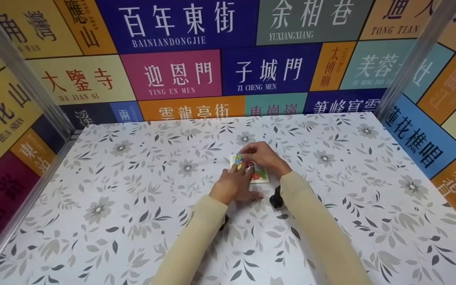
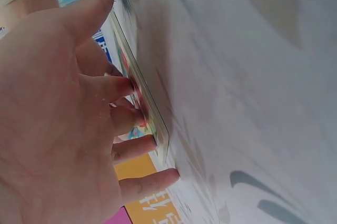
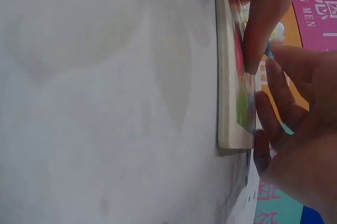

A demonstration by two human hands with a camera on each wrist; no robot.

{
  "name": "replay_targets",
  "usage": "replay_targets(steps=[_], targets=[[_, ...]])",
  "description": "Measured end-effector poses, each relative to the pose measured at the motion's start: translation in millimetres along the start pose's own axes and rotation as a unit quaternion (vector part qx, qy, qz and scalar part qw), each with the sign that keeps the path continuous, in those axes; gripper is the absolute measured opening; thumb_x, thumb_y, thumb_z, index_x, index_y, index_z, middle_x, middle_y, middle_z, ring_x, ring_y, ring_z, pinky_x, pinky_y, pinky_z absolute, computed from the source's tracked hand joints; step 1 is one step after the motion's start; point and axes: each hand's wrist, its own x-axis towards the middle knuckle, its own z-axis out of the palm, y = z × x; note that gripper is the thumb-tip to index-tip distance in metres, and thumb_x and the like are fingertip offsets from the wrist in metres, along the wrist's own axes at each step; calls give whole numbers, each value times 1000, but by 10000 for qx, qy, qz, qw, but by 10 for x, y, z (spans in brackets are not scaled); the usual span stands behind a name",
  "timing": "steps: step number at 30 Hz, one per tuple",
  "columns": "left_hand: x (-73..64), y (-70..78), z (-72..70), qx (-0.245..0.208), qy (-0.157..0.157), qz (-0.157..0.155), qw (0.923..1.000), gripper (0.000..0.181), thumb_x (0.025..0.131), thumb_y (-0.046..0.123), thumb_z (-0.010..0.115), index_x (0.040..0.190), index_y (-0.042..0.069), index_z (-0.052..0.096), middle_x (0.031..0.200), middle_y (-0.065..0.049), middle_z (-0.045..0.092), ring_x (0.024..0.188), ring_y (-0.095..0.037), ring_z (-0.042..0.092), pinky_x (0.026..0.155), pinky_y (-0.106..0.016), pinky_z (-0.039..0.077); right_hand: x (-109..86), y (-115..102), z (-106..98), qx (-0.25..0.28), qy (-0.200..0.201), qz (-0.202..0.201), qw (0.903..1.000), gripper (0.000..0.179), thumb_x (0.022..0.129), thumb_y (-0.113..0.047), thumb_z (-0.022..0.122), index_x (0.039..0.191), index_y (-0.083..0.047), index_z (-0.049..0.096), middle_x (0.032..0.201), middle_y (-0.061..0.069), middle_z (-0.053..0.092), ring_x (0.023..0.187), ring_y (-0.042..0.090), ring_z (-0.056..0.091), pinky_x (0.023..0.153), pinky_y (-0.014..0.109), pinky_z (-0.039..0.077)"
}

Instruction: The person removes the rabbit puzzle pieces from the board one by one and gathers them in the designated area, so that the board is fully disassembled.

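A small flat picture puzzle board (image 1: pixel 263 178) with a pale rim lies on the table, printed in red, green, blue and yellow. My left hand (image 1: pixel 234 185) spreads over its left and near part. In the left wrist view, the straight fingers (image 2: pixel 134 148) of this hand rest their tips on or beside the board's edge (image 2: pixel 162 148). My right hand (image 1: pixel 266 155) arches over the board's far side. The right wrist view shows its thumb and forefinger pinching a small blue-and-yellow puzzle piece (image 3: pixel 270 49), partly hidden by fingers, just above the board (image 3: pixel 226 98).
White cloth with grey leaves and flowers covers the table (image 1: pixel 133 206). Panels of coloured street-name signs (image 1: pixel 172 75) stand behind and at both sides, with clear corner posts (image 1: pixel 406 59). A black wrist device (image 1: pixel 276 198) sits under the right sleeve.
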Motion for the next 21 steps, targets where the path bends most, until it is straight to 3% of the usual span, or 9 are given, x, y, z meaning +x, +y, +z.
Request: replay_targets(steps=[7, 13, 21], targets=[[6, 16, -9, 107, 85, 34, 9999, 89, 92, 68, 53, 161, 18, 25, 169, -7, 21, 154, -31, 23, 122, -54, 28, -5, -64, -95, -248, 154, 114, 9995, 19, 97, -18, 67, 112, -8, 73, 118, 11, 70, 114, 25, 61, 107, 43, 46], [2, -7, -8, 100, 52, -3, 9999, 90, 91, 68, 55, 161, 19, 25, 168, -6, 22, 153, -31, 25, 122, -53, 27, -71, -63, -299, -499, 322, -296, 9978, 23, 99, -17, 63, 116, -4, 71, 123, 16, 69, 116, 30, 63, 100, 43, 51], [-3, 5, -7, 71, -25, -20, 10000, 90, 92, 66, 55, 161, 18, 24, 169, -6, 21, 154, -31, 23, 122, -53, 28, -170, 116, -613, -533, 396, -347, 9972, 27, 100, -14, 62, 122, -1, 69, 121, 22, 69, 112, 32, 65, 94, 41, 52]])
